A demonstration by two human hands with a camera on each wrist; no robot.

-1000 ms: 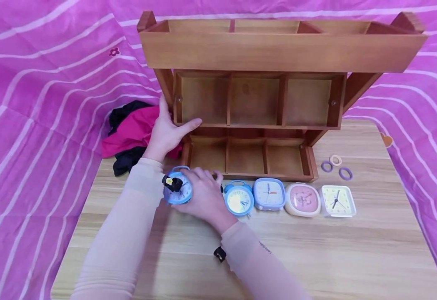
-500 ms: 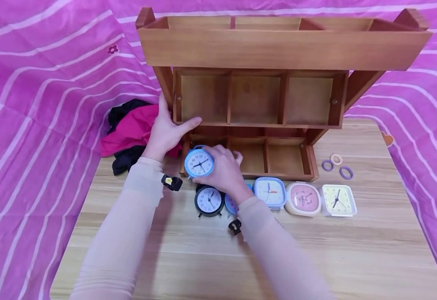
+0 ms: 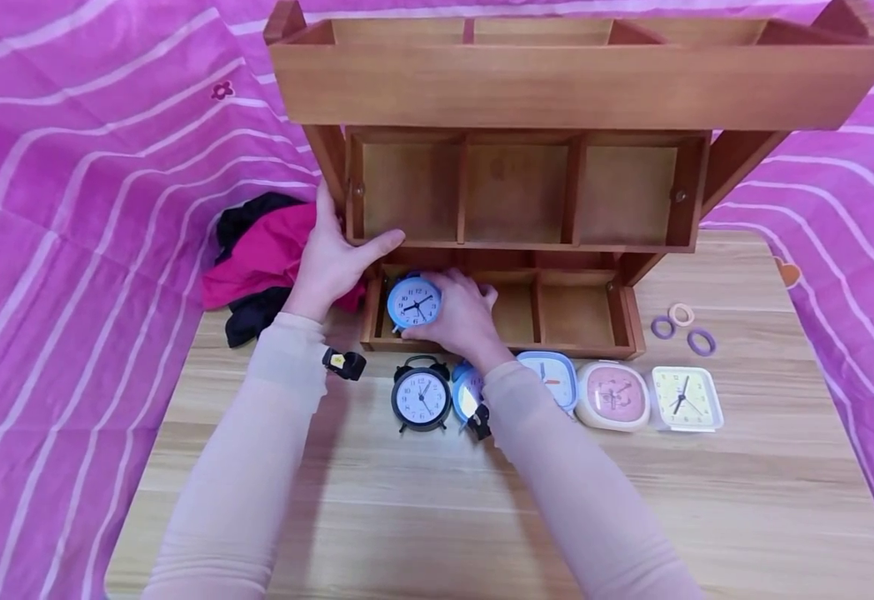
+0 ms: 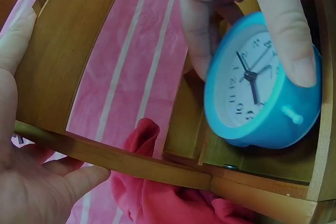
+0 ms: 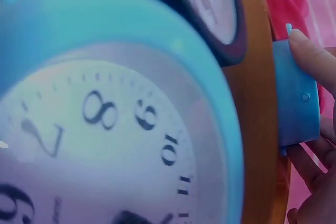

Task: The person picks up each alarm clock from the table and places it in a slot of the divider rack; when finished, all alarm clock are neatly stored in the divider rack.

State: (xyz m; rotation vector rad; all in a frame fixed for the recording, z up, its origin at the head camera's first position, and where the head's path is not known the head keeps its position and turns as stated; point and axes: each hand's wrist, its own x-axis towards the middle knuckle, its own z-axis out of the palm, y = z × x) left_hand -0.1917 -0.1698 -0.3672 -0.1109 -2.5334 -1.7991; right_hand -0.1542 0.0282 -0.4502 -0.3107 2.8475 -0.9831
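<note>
The right hand (image 3: 462, 315) has its fingers clamped on a blue clock (image 3: 413, 302) and holds it inside the lowest left compartment of the wooden shelf (image 3: 556, 79). The left hand (image 3: 332, 262) grips the shelf's left post, thumb along the edge of the middle tier. So the step in hand seems to be placing the clock in the shelf; next the fingers would need to let go once the clock stands steady on its feet.

The left wrist view shows the clock (image 4: 262, 85) tilted, with a pink cloth (image 4: 157, 192) below the shelf. The head view shows instead a black clock (image 3: 421, 397) and other clocks in a row before the shelf.
</note>
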